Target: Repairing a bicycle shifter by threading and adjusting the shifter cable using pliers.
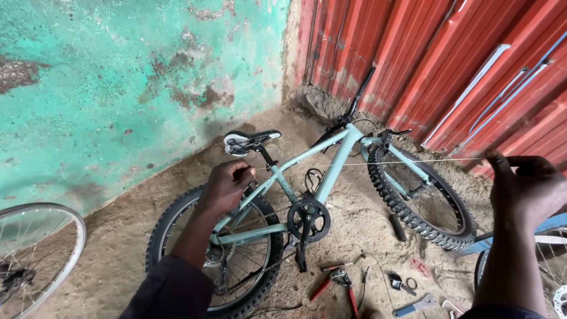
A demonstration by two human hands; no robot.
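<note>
**Thin cable stretched between two hands over a pale green bicycle**

While the pale green bicycle (307, 189) lies on its side on the sandy floor (136, 230), the head view shows a thin cable (378, 162) drawn taut across it, running from the left hand (227, 186) to the right hand (525, 189). The left fingers are curled together on the cable's end just beside the seat post, below the black and white saddle (248, 140). The right fingers pinch the other end high at the right, thumb pressed to fingertip, well apart from the frame.

Below the crank (308, 220), red-handled pliers (336, 283) lie on the sand, with a small black tool (397, 280) and a blue-grey spanner (416, 305) near them. A loose black grip (397, 227) rests between the crank and the front wheel (419, 201).

A flaking turquoise wall (118, 88) closes the left side and a red corrugated metal wall (449, 65) closes the back and right, meeting in a corner just behind the handlebar (360, 94). A bare spoked rim (35, 260) cuts in at the lower left edge, and another wheel (549, 277) sits at the lower right, behind the right forearm. Open sand remains in front of the rear wheel (218, 254) and beside the turquoise wall.
</note>
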